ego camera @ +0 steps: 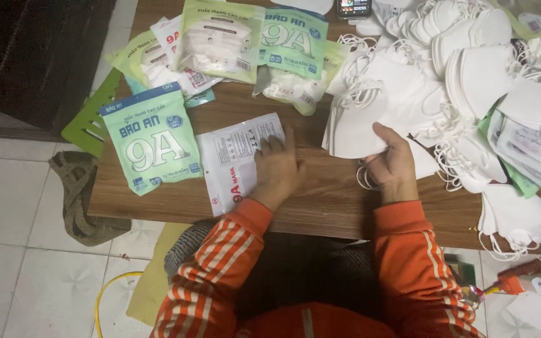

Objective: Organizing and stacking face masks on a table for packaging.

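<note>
My left hand (277,166) is lying flat, fingers spread, pressing on a white printed pouch (236,159) that is lying back-side up on the tabletop (327,200). I'm pinning it more than gripping it, and its mouth seems to be pointing away from me, though I cannot tell whether it is open. My right hand (392,163) is closing around the near edge of a stack of white folded masks (361,128), thumb on top, fingers curled underneath, ear loops dangling just below my wrist.

So I'm judging this as the loading step: stack gathered, pouch held down, nothing inside it yet. The next move is calling for squaring the stack, lifting the pouch's lip with my left fingers, and sliding the masks across in one go without snagging the loops.

Just left of my left hand a green filled packet (153,138) is lying face up, and more filled packets (245,44) are fanned out beyond it. Past my right hand a big heap of loose masks (477,69) is spreading over the tabletop, with a phone (353,7) at the far edge.
</note>
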